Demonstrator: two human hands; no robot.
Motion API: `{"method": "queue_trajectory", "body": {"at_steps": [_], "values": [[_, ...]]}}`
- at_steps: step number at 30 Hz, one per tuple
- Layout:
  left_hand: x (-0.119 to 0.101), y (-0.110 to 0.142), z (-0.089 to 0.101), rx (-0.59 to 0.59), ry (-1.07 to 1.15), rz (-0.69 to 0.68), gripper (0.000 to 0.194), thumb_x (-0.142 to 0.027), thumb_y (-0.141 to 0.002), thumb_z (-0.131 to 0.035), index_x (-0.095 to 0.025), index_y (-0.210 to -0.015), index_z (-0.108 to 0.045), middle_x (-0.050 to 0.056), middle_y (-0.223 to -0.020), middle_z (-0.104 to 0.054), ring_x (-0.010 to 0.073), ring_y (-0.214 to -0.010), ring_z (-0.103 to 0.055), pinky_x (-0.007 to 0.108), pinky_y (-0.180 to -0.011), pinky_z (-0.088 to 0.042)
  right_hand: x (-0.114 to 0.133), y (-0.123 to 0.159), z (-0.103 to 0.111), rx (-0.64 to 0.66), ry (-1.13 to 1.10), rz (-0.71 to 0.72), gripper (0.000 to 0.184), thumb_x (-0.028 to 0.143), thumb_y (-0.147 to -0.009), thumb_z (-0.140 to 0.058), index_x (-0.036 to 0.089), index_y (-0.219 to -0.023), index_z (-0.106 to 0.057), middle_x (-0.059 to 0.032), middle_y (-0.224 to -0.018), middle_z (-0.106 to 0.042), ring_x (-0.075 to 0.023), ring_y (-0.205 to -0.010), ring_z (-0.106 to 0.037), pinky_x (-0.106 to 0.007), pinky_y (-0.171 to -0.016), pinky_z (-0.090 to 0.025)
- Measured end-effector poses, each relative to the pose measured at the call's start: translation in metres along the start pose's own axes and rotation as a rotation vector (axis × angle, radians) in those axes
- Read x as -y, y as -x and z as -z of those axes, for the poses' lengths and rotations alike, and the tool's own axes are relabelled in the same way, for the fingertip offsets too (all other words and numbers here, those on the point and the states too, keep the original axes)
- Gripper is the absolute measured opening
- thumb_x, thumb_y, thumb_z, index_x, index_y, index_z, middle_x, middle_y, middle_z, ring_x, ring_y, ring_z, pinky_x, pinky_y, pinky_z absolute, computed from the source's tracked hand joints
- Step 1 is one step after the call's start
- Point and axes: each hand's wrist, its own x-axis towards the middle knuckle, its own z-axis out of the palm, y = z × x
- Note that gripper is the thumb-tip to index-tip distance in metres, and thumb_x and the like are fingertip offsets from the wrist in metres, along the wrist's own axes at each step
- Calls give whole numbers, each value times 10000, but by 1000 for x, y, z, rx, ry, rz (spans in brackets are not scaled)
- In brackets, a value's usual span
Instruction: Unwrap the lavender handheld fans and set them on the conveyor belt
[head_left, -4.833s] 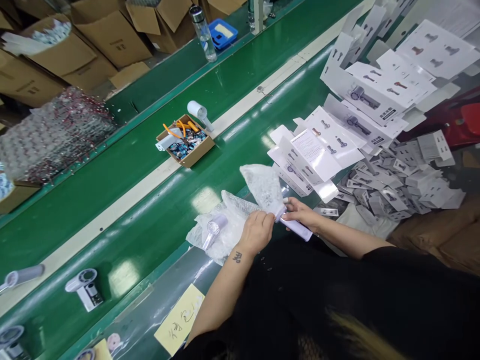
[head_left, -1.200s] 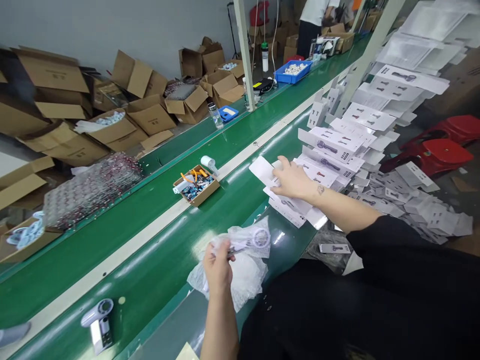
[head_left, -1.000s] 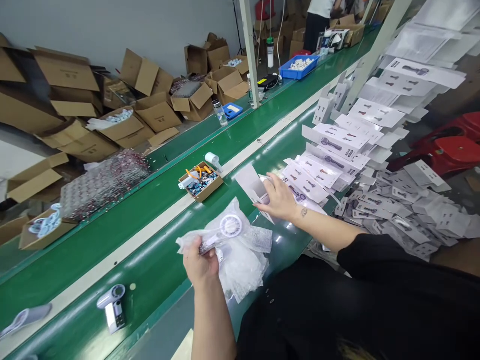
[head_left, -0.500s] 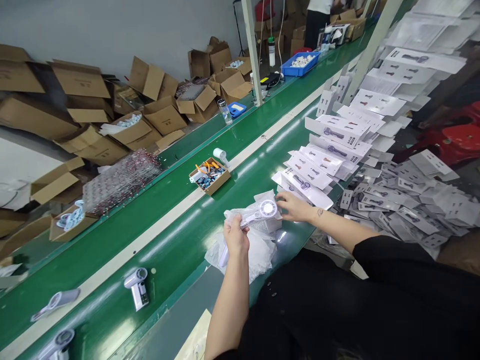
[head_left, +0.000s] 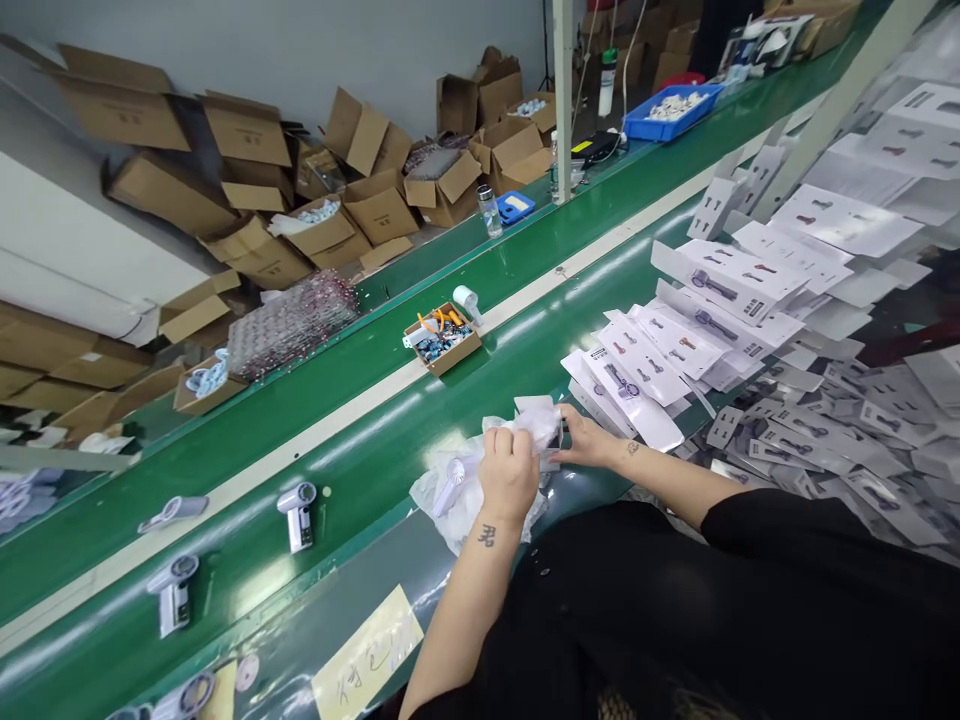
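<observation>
My left hand [head_left: 508,472] is closed around a handheld fan wrapped in a clear bubble bag [head_left: 535,426]; the fan itself is mostly hidden. Its end sits at the mouth of a small white carton [head_left: 534,404], which my right hand [head_left: 589,442] grips from the right. Both hands meet at the near edge of the green conveyor belt [head_left: 360,450]. Just left of my left hand, a second fan [head_left: 451,480] lies on a heap of bubble bags [head_left: 439,500].
Bare fans [head_left: 298,512] [head_left: 172,592] lie on the belt to the left. A small cardboard box of tools [head_left: 442,338] sits mid-belt. Flat white cartons [head_left: 675,340] are stacked at right, beside a pile of paper inserts [head_left: 825,440]. Open cardboard boxes [head_left: 330,230] line the far side.
My right hand took a carton from the stack and brought it to the bagged fan. My left hand has moved the bagged fan into the carton's mouth, so the fan head no longer shows.
</observation>
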Motion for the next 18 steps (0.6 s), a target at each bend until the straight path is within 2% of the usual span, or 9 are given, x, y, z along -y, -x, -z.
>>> {"method": "queue_trajectory", "body": {"at_steps": [4, 7, 10, 12, 13, 15, 18], "values": [[-26, -13, 8, 164, -190, -6, 22, -188, -817, -533, -185, -799, -544, 89, -828, -505, 249, -848, -463, 309, -639, -392, 4, 1, -5, 12, 66, 91, 797, 410, -680, -731, 201, -1298, -273, -161, -1264, -435, -296, -1151, -504, -463, -935, -455], [-30, -33, 4, 261, -216, 13, 77, -159, -846, -471, -184, -845, -545, 94, -867, -512, 252, -857, -470, 304, -630, -393, 5, 1, -6, -7, 89, 32, 756, 409, -703, -706, 182, -1287, -283, -163, -1217, -469, -288, -1089, -543, -464, -899, -477], [-21, -48, -4, 285, -241, 272, 112, -186, -868, -449, -157, -926, -541, 112, -919, -520, 251, -850, -488, 326, -667, -420, 7, 0, -9, -2, 99, 20, 757, 381, -656, -747, 185, -1249, -318, -162, -1252, -447, -283, -1083, -550, -452, -890, -484], [-18, -45, -10, 284, -263, 423, 140, -190, -880, -430, -137, -950, -539, 126, -929, -519, 253, -849, -498, 340, -681, -431, 9, 1, -13, -28, 101, 65, 734, 360, -626, -765, 175, -1206, -355, -172, -1264, -436, -302, -1137, -516, -452, -913, -471], [-20, -39, -12, 290, -259, 428, 147, -178, -883, -417, -135, -948, -542, 128, -929, -518, 256, -862, -500, 342, -686, -433, 11, 2, -15, -51, 97, 70, 708, 351, -632, -755, 169, -1194, -365, -174, -1244, -449, -304, -1136, -515, -450, -908, -474], [-29, -22, -15, 316, -197, 301, 161, -156, -884, -410, -141, -952, -556, 127, -940, -519, 257, -902, -499, 349, -721, -438, 12, 3, -18, -88, 88, 37, 641, 325, -679, -699, 161, -1201, -366, -172, -1194, -477, -292, -1084, -544, -445, -877, -489], [-40, 8, -15, 314, -44, 140, 267, -214, -892, -444, -144, -1135, -532, 132, -1017, -539, 259, -980, -491, 373, -798, -438, 11, 5, -16, -45, 81, -6, 609, 300, -719, -635, 164, -1242, -355, -162, -1180, -486, -280, -1049, -563, -449, -879, -487]]}}
